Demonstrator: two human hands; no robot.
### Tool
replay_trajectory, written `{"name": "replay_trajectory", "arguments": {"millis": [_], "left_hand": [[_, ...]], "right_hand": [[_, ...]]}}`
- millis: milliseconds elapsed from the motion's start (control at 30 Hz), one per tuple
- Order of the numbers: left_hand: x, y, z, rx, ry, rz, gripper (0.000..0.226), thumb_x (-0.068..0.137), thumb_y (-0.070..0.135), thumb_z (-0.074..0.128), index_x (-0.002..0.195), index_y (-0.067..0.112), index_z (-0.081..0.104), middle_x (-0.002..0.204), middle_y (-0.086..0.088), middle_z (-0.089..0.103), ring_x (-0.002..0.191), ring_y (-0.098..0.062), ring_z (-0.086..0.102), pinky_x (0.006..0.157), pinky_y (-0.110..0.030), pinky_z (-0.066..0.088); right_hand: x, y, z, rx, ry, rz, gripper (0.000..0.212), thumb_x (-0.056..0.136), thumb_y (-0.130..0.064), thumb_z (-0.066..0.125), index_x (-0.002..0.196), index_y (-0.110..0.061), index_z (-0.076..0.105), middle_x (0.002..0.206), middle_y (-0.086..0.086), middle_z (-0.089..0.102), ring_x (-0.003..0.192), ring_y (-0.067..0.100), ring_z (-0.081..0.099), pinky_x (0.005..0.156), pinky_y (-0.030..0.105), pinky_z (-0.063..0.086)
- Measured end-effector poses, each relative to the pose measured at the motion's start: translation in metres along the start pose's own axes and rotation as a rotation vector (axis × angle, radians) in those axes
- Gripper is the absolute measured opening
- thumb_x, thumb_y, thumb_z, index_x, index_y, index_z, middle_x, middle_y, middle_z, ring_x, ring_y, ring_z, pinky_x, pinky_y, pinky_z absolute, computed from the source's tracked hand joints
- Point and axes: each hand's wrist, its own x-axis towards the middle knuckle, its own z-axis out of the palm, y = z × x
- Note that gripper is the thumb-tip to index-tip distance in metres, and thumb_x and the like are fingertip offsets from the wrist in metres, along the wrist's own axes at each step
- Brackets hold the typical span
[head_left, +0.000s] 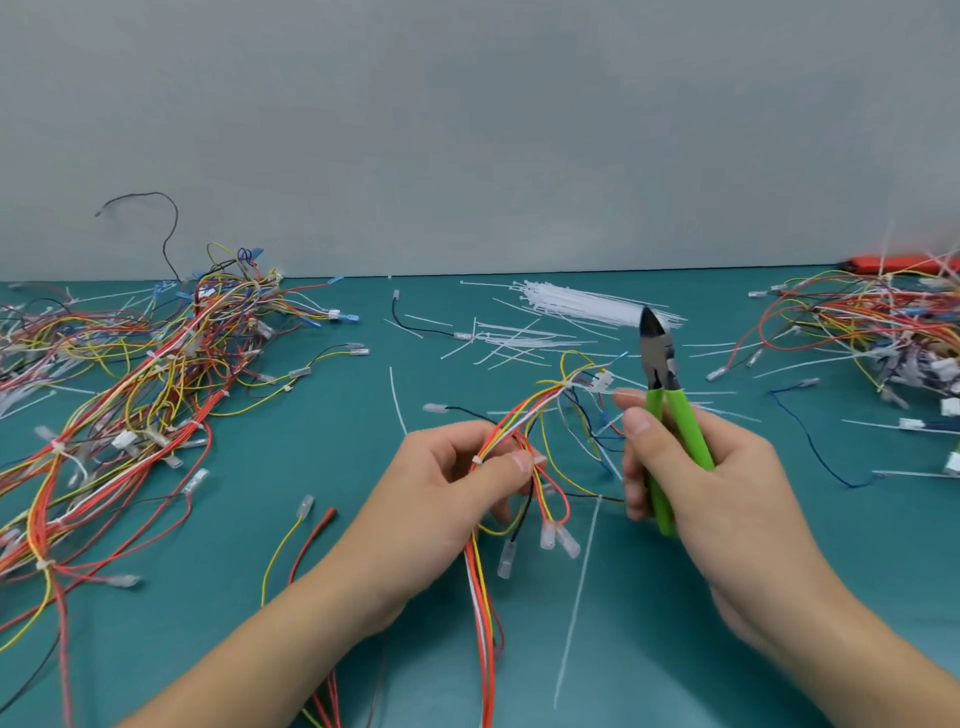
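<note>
My left hand (441, 488) grips a wire harness (524, 415) of red, yellow, white and orange wires near a white cable tie on the bundle. The harness runs up to white connectors near the cutters and down toward the table's front edge. Clear-sleeved terminals (558, 540) hang below my fingers. My right hand (722, 499) holds green-handled side cutters (675, 431) upright, with the dark jaws pointing up and away, just right of the harness. The jaws touch nothing.
A large tangle of coloured harnesses (130, 405) covers the left of the teal table (337, 441). Another pile (872, 332) lies at the right, with an orange tool (883, 264) behind it. Loose white cable ties (576, 306) are scattered at the back centre. One long tie (576, 597) lies between my arms.
</note>
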Motion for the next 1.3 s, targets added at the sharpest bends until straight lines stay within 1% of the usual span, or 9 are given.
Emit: {"name": "replay_trajectory", "arguments": {"millis": [167, 333, 467, 600, 800, 867, 1000, 1100, 1300], "left_hand": [[0.000, -0.004, -0.002, 0.342, -0.120, 0.099, 0.021, 0.096, 0.037, 0.066, 0.084, 0.021, 0.071, 0.063, 0.009, 0.051, 0.056, -0.005, 0.040, 0.053, -0.016, 0.033], [0.003, 0.000, -0.005, 0.433, -0.120, 0.124, 0.023, 0.094, 0.043, 0.066, 0.085, 0.023, 0.072, 0.067, -0.002, 0.060, 0.059, -0.005, 0.045, 0.056, -0.026, 0.039], [0.013, 0.014, -0.017, 0.149, 0.048, 0.065, 0.026, 0.080, 0.042, 0.077, 0.077, 0.017, 0.067, 0.066, -0.010, 0.066, 0.057, -0.016, 0.060, 0.051, -0.029, 0.047], [0.025, 0.027, -0.034, -0.060, 0.029, 0.006, 0.021, 0.077, 0.036, 0.081, 0.076, 0.022, 0.064, 0.063, -0.006, 0.059, 0.045, -0.020, 0.052, 0.041, -0.025, 0.043], [0.054, 0.051, -0.071, 0.517, 0.124, 0.266, 0.048, 0.082, 0.060, 0.075, 0.067, 0.016, 0.063, 0.054, 0.011, 0.041, 0.051, -0.008, 0.033, 0.049, -0.019, 0.026], [0.067, 0.059, -0.081, 0.570, 0.119, 0.289, 0.052, 0.086, 0.061, 0.070, 0.069, 0.012, 0.065, 0.054, 0.011, 0.038, 0.053, -0.008, 0.032, 0.050, -0.022, 0.024], [0.097, 0.081, -0.088, 0.562, 0.031, 0.159, 0.045, 0.084, 0.068, 0.070, 0.085, 0.024, 0.077, 0.068, 0.001, 0.065, 0.064, -0.008, 0.056, 0.063, -0.028, 0.041], [0.115, 0.086, -0.086, 0.586, 0.008, 0.086, 0.045, 0.084, 0.070, 0.067, 0.087, 0.027, 0.080, 0.077, 0.002, 0.075, 0.061, -0.003, 0.062, 0.052, -0.015, 0.045], [0.130, 0.078, -0.086, 0.269, -0.121, 0.015, 0.027, 0.092, 0.034, 0.073, 0.103, 0.010, 0.075, 0.100, -0.008, 0.080, 0.091, -0.021, 0.078, 0.073, -0.026, 0.061]], "right_hand": [[0.012, 0.000, -0.001, 0.144, 0.036, 0.041, 0.011, 0.099, -0.025, 0.068, 0.100, -0.019, 0.077, 0.069, 0.003, 0.055, 0.059, 0.019, 0.053, 0.054, 0.028, 0.051], [0.024, 0.000, 0.004, 0.098, 0.067, 0.072, 0.014, 0.100, -0.023, 0.067, 0.092, -0.017, 0.076, 0.077, 0.002, 0.071, 0.067, 0.018, 0.068, 0.061, 0.030, 0.058], [0.039, -0.016, 0.010, 0.148, 0.077, 0.094, 0.013, 0.103, -0.022, 0.063, 0.101, -0.011, 0.069, 0.095, 0.006, 0.080, 0.081, 0.024, 0.079, 0.068, 0.034, 0.065], [0.063, -0.040, 0.022, 0.203, 0.048, 0.105, 0.012, 0.104, -0.019, 0.061, 0.098, -0.010, 0.066, 0.092, 0.009, 0.080, 0.085, 0.028, 0.079, 0.076, 0.037, 0.066], [0.099, -0.069, 0.046, 0.274, 0.009, -0.008, 0.012, 0.104, -0.017, 0.060, 0.096, -0.011, 0.067, 0.087, 0.009, 0.080, 0.085, 0.027, 0.079, 0.080, 0.038, 0.065], [0.112, -0.074, 0.052, 0.319, 0.001, -0.018, 0.013, 0.105, -0.016, 0.059, 0.096, -0.011, 0.065, 0.085, 0.009, 0.079, 0.086, 0.028, 0.079, 0.081, 0.039, 0.065], [0.139, -0.078, 0.053, 0.369, -0.018, -0.016, 0.010, 0.106, -0.016, 0.057, 0.101, -0.010, 0.064, 0.084, 0.009, 0.079, 0.086, 0.028, 0.079, 0.081, 0.039, 0.064], [0.154, -0.070, 0.048, 0.397, 0.007, -0.020, 0.009, 0.106, -0.014, 0.056, 0.102, -0.011, 0.064, 0.083, 0.008, 0.079, 0.088, 0.029, 0.078, 0.085, 0.041, 0.064], [0.172, -0.046, 0.033, 0.392, 0.024, 0.014, 0.007, 0.105, -0.010, 0.054, 0.106, -0.010, 0.061, 0.087, 0.011, 0.079, 0.094, 0.032, 0.078, 0.081, 0.040, 0.064]]}}
